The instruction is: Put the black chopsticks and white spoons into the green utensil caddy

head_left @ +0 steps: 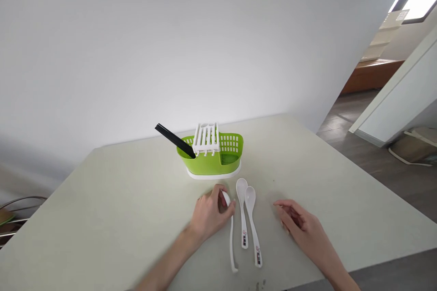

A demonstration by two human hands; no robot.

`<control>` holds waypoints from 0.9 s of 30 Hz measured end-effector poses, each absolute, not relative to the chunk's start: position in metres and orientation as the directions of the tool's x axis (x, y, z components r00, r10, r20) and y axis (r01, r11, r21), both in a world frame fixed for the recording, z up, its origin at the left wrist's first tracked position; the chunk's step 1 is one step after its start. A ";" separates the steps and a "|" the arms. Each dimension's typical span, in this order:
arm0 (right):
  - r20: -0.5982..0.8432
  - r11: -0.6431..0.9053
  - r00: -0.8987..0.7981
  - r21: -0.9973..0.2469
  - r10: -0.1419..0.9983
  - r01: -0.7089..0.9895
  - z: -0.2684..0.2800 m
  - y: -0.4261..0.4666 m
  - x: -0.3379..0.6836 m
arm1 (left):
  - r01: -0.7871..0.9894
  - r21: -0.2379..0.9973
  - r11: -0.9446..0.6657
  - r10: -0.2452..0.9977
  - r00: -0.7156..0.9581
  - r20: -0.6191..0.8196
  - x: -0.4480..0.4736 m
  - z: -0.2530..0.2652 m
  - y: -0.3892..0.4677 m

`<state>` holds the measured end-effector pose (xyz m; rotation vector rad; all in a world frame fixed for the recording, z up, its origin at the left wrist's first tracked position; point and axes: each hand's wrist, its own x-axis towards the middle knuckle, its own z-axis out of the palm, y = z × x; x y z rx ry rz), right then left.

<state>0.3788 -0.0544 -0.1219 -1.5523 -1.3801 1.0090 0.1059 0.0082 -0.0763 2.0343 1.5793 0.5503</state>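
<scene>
My left hand has its thumb and fingers closed around the bowl of a white ladle, whose thin handle lies towards me and ends in a small hook. Just right of it, two white spoons lie close together on the table, with printed marks on their handle ends. My right hand rests apart from them near the tabletop, its fingers loosely bent and nothing in them. Beyond the spoons stands a green utensil basket with a white slotted rack across its middle. Black chopsticks lean out of its left side.
The pale table reaches back to a grey-white wall. Its right edge drops to a dark wooden floor. At the far left below the table are some wire rack bars.
</scene>
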 end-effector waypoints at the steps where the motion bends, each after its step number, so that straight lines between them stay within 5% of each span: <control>1: -0.048 -0.074 0.081 -0.935 0.996 0.346 -0.122 -0.054 0.379 | 0.758 0.622 -0.199 0.969 0.247 0.010 0.103 -0.076 0.007; 11: -0.072 -0.092 0.075 -0.940 0.995 0.328 -0.120 -0.055 0.378 | 0.641 0.767 0.033 0.988 0.097 -0.124 0.052 -0.066 0.002; 19: -0.092 -0.116 0.087 -0.941 0.992 0.319 -0.118 -0.055 0.378 | 0.301 0.922 0.242 0.958 0.074 -0.276 0.011 -0.059 -0.016; 27: -0.081 -0.103 0.079 -0.940 0.994 0.327 -0.121 -0.057 0.379 | -0.053 0.998 0.040 0.909 -0.412 -0.058 -0.029 -0.027 -0.002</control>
